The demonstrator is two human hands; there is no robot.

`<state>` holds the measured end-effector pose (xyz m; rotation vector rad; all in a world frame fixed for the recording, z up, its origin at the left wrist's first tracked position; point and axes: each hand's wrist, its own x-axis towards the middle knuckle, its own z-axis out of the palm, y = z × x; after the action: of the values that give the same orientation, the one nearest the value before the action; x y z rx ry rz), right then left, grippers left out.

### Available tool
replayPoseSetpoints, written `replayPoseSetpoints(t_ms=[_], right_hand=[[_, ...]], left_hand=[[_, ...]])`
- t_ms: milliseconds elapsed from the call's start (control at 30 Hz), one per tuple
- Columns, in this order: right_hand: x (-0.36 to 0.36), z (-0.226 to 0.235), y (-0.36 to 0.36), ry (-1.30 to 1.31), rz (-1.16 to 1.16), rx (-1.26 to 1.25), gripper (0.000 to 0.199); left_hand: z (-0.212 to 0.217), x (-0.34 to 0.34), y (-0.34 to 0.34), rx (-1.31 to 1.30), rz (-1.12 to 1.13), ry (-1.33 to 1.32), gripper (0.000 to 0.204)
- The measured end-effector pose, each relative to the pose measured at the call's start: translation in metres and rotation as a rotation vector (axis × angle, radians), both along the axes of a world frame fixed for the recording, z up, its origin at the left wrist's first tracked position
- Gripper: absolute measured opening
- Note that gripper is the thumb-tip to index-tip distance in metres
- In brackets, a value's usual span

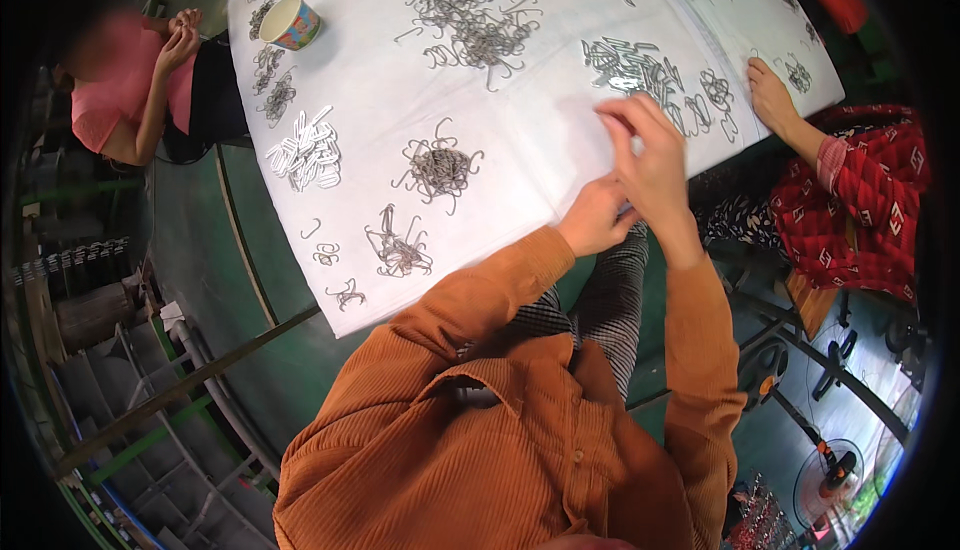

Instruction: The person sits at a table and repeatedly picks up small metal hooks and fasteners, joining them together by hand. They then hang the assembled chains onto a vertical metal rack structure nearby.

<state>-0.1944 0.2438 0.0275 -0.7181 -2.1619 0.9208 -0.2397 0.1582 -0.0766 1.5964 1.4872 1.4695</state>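
Observation:
My left hand [597, 218] is closed at the table's near edge, its fingers curled under. Whatever it holds is hidden. Just above and to the right, my right hand [650, 155] is bent over it, with thumb and forefinger drawn together and slightly blurred. Anything in that pinch is too small to make out. Beyond my right hand lies a heap of shiny, narrow metal pieces [635, 68]. Left of my hands sit a pile of dark wire hooks [440, 168] and a smaller bunch of bent wires [402, 250].
The white-covered table [530, 150] also carries a large hook pile [475, 25], pale metal clips [308, 153] and a paper cup [291, 24]. A person in pink [125, 80] sits at left. A person in red patterned clothing [850, 200] reaches in from the right.

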Motion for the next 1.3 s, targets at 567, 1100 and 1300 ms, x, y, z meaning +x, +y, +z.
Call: replayPoseSetpoints(t_ms=[567, 1100, 1300], right_hand=[[-0.147, -0.037, 0.005, -0.878, 0.036, 0.05, 0.013], [-0.038, -0.044, 0.04, -0.186, 0.254, -0.88, 0.013], [-0.008, -0.031, 0.032, 0.039, 0.198, -1.026, 0.013]], left_hand=[[-0.046, 0.016, 0.003, -0.048, -0.266, -0.619, 0.022], [0.005, -0.004, 0.001, 0.002, -0.08, -0.172, 0.022], [0.004, 0.0, 0.001, -0.008, -0.084, -0.232, 0.017]])
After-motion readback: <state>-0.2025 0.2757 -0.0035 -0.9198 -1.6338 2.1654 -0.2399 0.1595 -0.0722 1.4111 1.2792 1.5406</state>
